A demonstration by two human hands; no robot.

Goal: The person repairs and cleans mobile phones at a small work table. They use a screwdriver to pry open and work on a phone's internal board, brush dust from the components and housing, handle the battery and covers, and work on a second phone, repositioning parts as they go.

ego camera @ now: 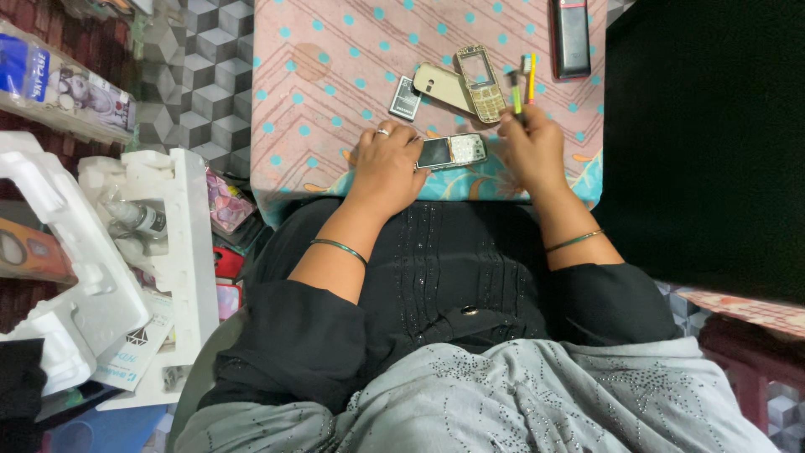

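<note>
So here's the setup, looking straight down at a pink dotted tablecloth (pixel 335 75) on a small table. Left hand (pixel 387 164) lies flat, palm down, fingers pressed on one end of a small silver phone (pixel 451 152), pinning it to the cloth rather than wrapping round it. One ring on that hand, one thin bangle on each wrist.

Right hand (pixel 530 149) sits just beside the other end of the phone, fingers pinched shut on a thin green tool (pixel 515 94) that sticks up away from the body. A second stick, yellow (pixel 532 77), stands right next to the green one; can't tell if the hand holds that one too or if it just lies on the cloth.

Count of loose bits just beyond the hands:
- one gold keypad frame (pixel 480 82) with an empty screen window
- one beige back cover (pixel 443 85), touching the frame
- one dark battery (pixel 406 98), just beyond the left hand's knuckles
- one black and red phone (pixel 571 35), further off past the right hand

So two phones, three loose parts, two sticks.

Well off to the left hand's side, on the floor, two white foam packing pieces (pixel 180 243) with a small bottle (pixel 144 218) tucked in.
</note>
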